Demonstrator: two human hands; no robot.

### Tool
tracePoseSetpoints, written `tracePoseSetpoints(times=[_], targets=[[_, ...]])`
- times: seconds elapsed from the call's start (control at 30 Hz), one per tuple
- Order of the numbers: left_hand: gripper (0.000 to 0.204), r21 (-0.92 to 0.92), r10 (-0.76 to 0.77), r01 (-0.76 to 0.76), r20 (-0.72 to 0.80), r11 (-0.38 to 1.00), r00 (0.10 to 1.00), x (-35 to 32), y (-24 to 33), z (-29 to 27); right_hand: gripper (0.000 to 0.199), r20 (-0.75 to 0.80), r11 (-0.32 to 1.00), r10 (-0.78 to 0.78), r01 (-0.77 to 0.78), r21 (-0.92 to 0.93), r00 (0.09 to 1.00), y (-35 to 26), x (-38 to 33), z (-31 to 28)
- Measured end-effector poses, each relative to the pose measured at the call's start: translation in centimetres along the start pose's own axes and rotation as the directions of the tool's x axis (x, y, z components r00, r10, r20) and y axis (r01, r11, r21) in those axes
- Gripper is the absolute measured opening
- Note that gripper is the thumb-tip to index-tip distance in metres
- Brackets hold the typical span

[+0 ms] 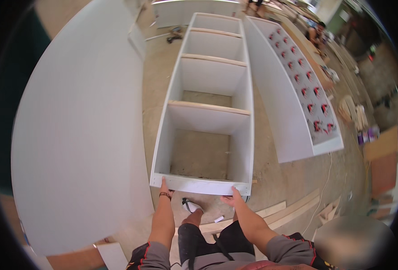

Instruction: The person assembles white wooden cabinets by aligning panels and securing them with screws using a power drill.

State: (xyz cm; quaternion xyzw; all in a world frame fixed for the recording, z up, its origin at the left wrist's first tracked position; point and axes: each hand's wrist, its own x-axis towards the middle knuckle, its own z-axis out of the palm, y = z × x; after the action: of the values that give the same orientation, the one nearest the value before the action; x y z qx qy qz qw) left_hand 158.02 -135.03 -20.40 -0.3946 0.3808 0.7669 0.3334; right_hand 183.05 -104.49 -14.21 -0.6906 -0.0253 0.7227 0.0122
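In the middle of the view, over the floor [271,177], is the white cabinet frame [208,120]; whether its near end touches down, I cannot tell. The left hand [165,189] and right hand [232,198] grip this end, their fingers partly hidden by it. The long axis runs away from them, open compartments facing upward.

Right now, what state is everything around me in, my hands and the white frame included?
White frame: open compartments, floor showing through the nearest two.
Left hand: gripping the frame's near end.
Right hand: gripping the same end.
Large white panel: plain; upright or flat, can't tell.
Right-hand white unit: open, with red-and-black items in rows.
White cable: loose, uncoiled.
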Motion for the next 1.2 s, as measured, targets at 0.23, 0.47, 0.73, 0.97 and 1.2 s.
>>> tracePoseSetpoints(times=[0.23, 0.47, 0.73, 0.97, 1.2], targets=[[0.080, 0.596, 0.164, 0.071, -0.331, 0.800, 0.929, -10.0, -2.1, -1.0, 0.047, 0.339, 0.377, -0.326, 0.450, -0.810, 0.882, -5.2, -9.3, -6.1], [0.053, 0.866, 0.063, 0.285, -0.339, 0.412, 0.939, -20.1, -14.9, 2.5, 0.032, 0.490, -0.109, -0.431, 0.496, -0.862, 0.757, -17.9, -8.4, -25.3], [0.049, 0.962, -0.293, 0.124, -0.195, -0.242, 0.936, -22.9, -31.2, 15.4, 0.021, -0.155, 0.506, -0.587, 0.211, -0.836, 0.794, -33.3, -11.8, -51.1], [0.044, 0.864, -0.181, -0.319, 0.268, -0.389, 0.946, -20.0, -34.6, 29.9, 0.022, -0.423, 0.838, -0.466, 0.236, -0.492, 0.777, -36.9, -13.9, -53.1], [0.041, 0.936, -0.067, -0.273, 0.265, -0.224, 0.962, -14.1, -34.9, 39.3, 0.026, -0.077, 0.663, -0.343, 0.183, -0.726, 0.936, -40.4, -10.2, -40.4]])
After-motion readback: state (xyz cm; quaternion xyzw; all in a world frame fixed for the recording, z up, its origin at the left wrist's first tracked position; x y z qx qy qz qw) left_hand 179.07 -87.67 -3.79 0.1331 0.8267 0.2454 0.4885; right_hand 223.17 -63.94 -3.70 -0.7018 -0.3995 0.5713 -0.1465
